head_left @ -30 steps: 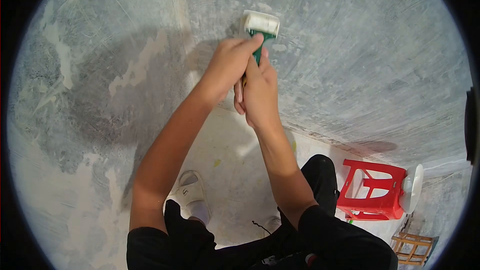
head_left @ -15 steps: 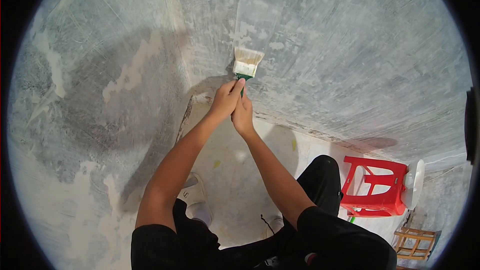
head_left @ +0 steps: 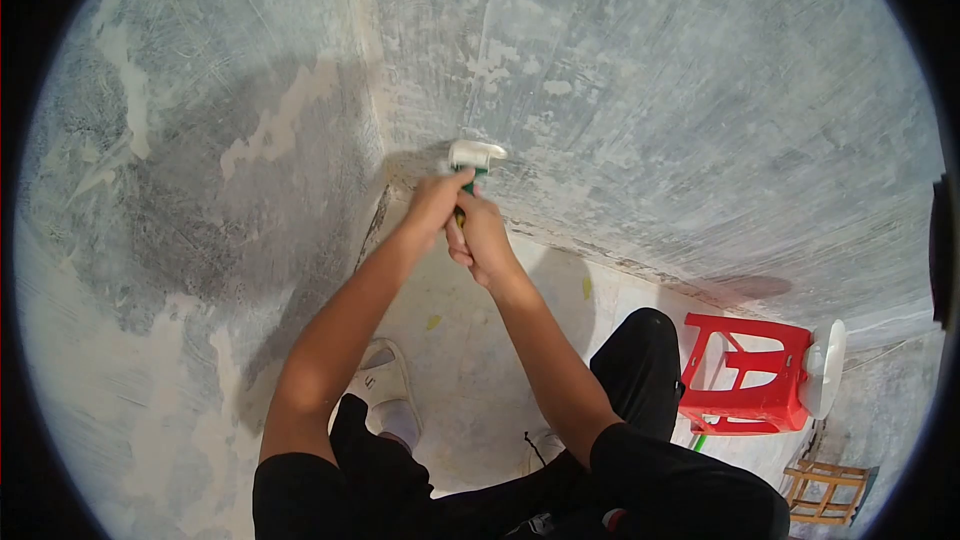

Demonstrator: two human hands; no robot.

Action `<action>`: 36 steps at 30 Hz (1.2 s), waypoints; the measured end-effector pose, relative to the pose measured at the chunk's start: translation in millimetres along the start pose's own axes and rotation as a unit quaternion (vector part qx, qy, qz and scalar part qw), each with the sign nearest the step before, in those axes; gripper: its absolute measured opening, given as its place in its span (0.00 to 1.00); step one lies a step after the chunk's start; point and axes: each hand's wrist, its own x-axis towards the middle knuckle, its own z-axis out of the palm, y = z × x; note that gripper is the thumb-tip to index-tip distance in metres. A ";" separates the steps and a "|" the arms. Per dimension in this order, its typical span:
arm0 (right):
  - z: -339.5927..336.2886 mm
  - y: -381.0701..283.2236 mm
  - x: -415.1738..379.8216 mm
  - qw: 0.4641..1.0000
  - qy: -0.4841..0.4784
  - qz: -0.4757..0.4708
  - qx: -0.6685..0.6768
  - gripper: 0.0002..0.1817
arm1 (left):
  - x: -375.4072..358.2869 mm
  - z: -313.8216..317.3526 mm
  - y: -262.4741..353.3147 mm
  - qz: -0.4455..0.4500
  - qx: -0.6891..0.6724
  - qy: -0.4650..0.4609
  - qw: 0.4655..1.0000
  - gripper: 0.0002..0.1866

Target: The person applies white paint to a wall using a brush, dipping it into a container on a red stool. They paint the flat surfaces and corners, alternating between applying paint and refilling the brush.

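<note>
A paintbrush [head_left: 474, 156] with a green handle and whitish bristles touches the lower part of the grey, patchy wall [head_left: 640, 120], close to the corner. Its bristles are bent toward the right. Both of my hands are closed on the handle. My left hand [head_left: 436, 202] is on the handle's left side, near the brush head. My right hand [head_left: 482, 236] wraps the handle from the right, slightly lower. Part of the handle is hidden between my fingers.
A red plastic stool [head_left: 752, 374] lies on its side at the right, with a white round object [head_left: 826, 370] against it. Beyond it is a wooden slatted frame [head_left: 828, 492]. A second wall [head_left: 240, 140] rises at the left. My sandalled foot [head_left: 385, 380] is on the floor.
Both hands and the brush have moved down the wall and slightly left, toward the floor edge. The bristles, spread upward before, now bend over to the right.
</note>
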 end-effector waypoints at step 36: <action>35.4 15.3 42.2 1.000 0.007 0.011 -0.015 0.20 | 20.8 -45.7 3.1 -0.008 0.029 0.071 0.997 0.22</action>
